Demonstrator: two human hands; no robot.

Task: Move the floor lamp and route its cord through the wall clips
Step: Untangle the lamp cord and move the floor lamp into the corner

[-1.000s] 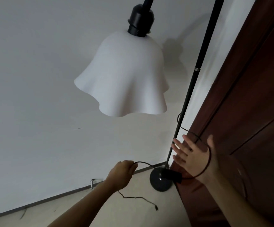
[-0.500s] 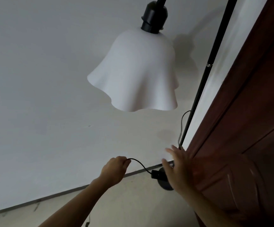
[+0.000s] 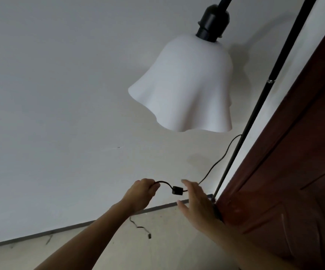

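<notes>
The floor lamp has a white wavy shade under a black socket and a thin black pole that stands against the wall by the door. Its black cord drops along the pole to an inline switch. My left hand is closed on the cord just left of the switch. My right hand is spread, fingers apart, right beside the switch and over the lamp's base, which it mostly hides. The cord's loose end with its plug lies on the floor. No wall clip shows.
A dark red wooden door fills the right side, close to the pole. The white wall meets the beige floor at a grey skirting strip.
The cord loop that lay over my right hand a second ago is gone; that hand has come down beside the switch. The left hand has lifted the cord. The view has shifted left.
</notes>
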